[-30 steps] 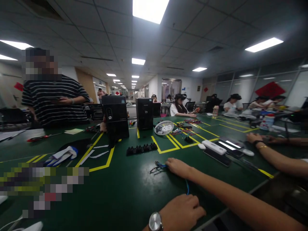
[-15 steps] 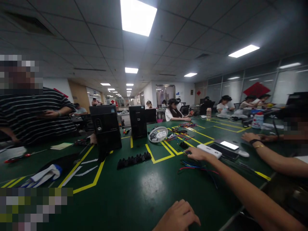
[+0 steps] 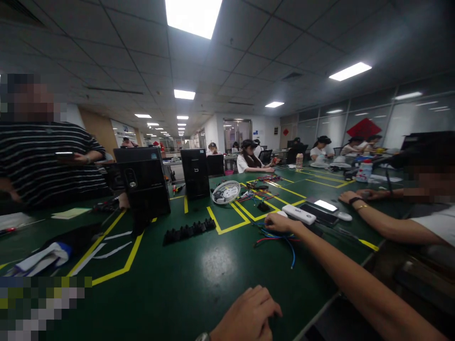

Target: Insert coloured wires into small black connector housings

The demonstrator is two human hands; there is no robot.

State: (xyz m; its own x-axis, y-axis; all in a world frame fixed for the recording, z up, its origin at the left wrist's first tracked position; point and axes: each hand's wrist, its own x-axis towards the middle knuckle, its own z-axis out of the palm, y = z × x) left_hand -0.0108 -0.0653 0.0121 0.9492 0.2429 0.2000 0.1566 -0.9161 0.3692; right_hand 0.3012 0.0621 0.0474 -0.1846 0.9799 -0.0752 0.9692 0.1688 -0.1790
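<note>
Right hand [image 3: 279, 222] at coloured wires [image 3: 284, 237], green table [image 3: 152, 298]

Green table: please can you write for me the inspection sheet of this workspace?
Surface: green table, marked with yellow tape.
Job's things: red and blue wires, loose.
Clutter: glove, paper strips, white basket holding parts, two black boxes.
Grippers: right hand at the wires, grip unclear; left hand low in view, nothing seen in it.
Cables: second group of wires beside the basket.
Surroundings: standing person across the table; seated person's forearm at right.
</note>
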